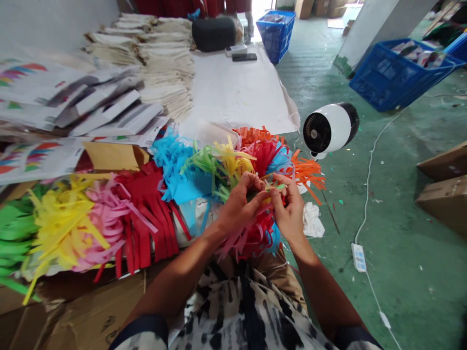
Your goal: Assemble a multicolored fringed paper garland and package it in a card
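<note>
My left hand (pixel 243 201) and my right hand (pixel 289 206) meet over my lap, both closed in a pinch at a multicoloured paper tassel garland (pixel 239 163). A small green paper end (pixel 280 186) shows at my right fingertips; my fingers hide the exact spot they grip. Yellow, green and red fringes lie just beyond my hands, and an orange fringe (pixel 308 170) sticks out to the right. Pink and red strips (pixel 251 238) hang below. To the left, blue fringe (pixel 186 175), red fringe (pixel 149 214), pink fringe (pixel 105 218) and yellow fringe (pixel 65 214) lie in a row.
Printed white packages (pixel 120 109) and stacked cream bundles (pixel 164 63) cover the table's left side. A dark phone (pixel 244 57) lies on the white tabletop (pixel 237 92). Right of it are a white-and-black fan (pixel 330 129), blue crates (pixel 386 78), a power strip (pixel 358 257) and cardboard boxes (pixel 445 194).
</note>
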Demonstrator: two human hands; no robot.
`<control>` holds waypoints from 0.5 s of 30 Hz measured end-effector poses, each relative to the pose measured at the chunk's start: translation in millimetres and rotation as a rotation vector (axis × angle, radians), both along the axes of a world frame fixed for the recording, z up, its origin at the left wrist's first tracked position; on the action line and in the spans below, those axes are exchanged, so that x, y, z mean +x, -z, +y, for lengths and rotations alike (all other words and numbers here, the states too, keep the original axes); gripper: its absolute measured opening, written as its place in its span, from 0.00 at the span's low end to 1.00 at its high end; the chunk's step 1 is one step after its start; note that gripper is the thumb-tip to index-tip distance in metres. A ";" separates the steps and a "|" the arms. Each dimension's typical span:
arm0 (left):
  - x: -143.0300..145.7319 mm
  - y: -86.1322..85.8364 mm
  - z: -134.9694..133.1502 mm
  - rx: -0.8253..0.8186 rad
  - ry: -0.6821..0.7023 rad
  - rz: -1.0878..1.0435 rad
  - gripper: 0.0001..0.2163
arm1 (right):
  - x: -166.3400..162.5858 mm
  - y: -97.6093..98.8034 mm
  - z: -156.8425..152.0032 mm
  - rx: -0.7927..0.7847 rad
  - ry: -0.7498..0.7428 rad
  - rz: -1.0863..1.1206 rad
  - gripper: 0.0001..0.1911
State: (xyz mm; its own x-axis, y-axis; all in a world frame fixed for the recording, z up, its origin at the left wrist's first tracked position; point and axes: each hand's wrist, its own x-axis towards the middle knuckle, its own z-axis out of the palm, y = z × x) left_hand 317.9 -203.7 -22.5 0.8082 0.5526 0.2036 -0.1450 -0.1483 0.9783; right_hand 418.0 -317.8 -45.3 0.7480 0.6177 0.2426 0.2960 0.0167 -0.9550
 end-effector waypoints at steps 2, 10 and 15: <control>-1.2 -0.1 -0.2 0.110 -0.029 0.022 0.11 | 1.0 -2.4 -1.0 -0.014 -0.015 -0.017 0.12; -14.8 -4.6 2.9 0.241 0.006 0.096 0.08 | 12.2 -8.9 -5.5 0.058 0.072 -0.042 0.11; -20.7 -14.6 7.0 0.337 0.092 0.127 0.10 | 6.9 -9.9 -7.5 0.106 0.098 -0.063 0.12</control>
